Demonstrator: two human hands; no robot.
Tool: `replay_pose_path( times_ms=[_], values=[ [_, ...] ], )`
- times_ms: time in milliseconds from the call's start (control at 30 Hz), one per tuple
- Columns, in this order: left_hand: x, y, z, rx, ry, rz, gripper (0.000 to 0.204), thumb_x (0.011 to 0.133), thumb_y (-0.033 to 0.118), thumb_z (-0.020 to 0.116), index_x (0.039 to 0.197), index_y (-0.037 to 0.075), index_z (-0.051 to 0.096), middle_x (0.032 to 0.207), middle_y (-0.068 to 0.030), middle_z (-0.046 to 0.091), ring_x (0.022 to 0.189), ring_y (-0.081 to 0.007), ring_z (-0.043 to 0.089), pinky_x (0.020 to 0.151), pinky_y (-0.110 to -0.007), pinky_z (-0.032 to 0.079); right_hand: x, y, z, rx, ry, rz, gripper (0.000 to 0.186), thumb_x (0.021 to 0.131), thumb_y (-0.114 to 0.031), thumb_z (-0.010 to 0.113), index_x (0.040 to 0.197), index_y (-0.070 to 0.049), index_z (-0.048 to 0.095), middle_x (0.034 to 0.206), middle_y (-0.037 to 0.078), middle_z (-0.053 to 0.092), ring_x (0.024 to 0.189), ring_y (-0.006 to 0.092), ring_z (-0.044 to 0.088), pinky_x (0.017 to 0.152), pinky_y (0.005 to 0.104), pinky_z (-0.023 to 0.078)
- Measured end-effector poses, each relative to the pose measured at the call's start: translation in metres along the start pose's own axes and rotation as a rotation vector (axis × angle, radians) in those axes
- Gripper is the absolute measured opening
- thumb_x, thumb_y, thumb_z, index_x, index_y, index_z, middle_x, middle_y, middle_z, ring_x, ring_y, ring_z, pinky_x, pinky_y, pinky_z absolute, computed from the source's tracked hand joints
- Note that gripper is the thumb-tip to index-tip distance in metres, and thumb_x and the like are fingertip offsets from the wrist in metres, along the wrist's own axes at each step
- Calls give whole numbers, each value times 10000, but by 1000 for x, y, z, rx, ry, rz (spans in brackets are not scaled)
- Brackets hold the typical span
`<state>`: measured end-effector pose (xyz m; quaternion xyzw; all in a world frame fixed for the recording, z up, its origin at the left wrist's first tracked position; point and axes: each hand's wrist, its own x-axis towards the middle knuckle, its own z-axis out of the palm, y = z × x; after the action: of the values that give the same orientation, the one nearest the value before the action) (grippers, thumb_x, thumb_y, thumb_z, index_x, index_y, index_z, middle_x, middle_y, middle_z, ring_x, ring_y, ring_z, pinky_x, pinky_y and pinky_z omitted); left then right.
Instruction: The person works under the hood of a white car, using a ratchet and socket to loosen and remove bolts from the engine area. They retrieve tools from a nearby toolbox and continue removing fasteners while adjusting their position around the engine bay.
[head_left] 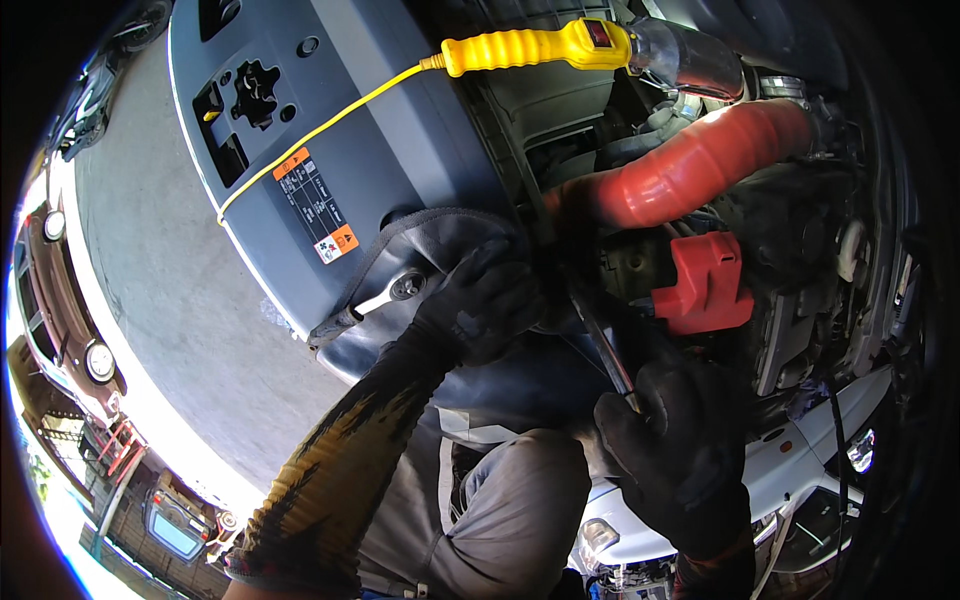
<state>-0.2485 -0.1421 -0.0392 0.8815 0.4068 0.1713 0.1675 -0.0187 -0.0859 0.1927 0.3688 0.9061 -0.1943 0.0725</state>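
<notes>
My left hand (482, 308), in a black glove, lies over the edge of a dark padded cover (520, 385). Its fingers look curled together beside the shadowed gap of the engine bay, and whatever they hold is hidden. In my right hand (685, 440), also gloved, is a straight metal-shafted tool (606, 350); the fist wraps its near end. The tool slants up and left into the dark gap, where its tip is lost in shadow. A ratchet (400, 288) rests on the cover just left of my left hand.
A yellow work lamp (540, 48) with a cord lies across the top. Below it run a thick red hose (700, 165) and a red plastic cover (705, 285). The grey vehicle panel (385, 130) spans the upper left. Parked cars (65, 310) stand beyond the concrete floor (150, 200).
</notes>
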Motion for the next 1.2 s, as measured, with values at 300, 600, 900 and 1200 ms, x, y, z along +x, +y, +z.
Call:
replay_pose_path(
  times_ms=[300, 600, 900, 1200],
  values=[
    [2, 3, 0, -23, 42, -22, 362, 739, 268, 750, 1089, 180, 786, 1181, -18, 731, 1266, -258, 635, 1190, -592, 422, -17, 1, 27, 88, 228, 71, 318, 878, -187, 832, 1152, -62, 731, 1097, 175, 655, 1048, 401, 652, 931, 539, 527],
    [2, 0, 2, -18, 24, -13, 374, 768, 299, 724, 1123, 191, 775, 1202, -36, 710, 1275, -273, 615, 1211, -613, 400, -18, -20, 130, 1189, 752, 234, 113, 972, -109, 599, 982, -7, 646, 969, 164, 675, 940, 346, 684, 914, 507, 567],
    [0, 2, 1, 4, 22, -9, 360, 773, 285, 725, 1114, 188, 785, 1162, -30, 719, 1231, -269, 633, 1200, -610, 401, 11, -26, 167, 264, 927, 217, 265, 1013, -109, 577, 1242, 1, 654, 1136, 188, 706, 997, 373, 710, 945, 536, 591],
    [-2, 0, 4, 0, 41, 8, 343, 781, 279, 717, 1104, 190, 792, 1157, -34, 721, 1238, -271, 634, 1210, -608, 390, 14, -12, 106, 1575, 1126, 149, 431, 1052, -370, 561, 693, -162, 446, 682, 19, 431, 600, 168, 410, 596, 340, 356]
  ],
)
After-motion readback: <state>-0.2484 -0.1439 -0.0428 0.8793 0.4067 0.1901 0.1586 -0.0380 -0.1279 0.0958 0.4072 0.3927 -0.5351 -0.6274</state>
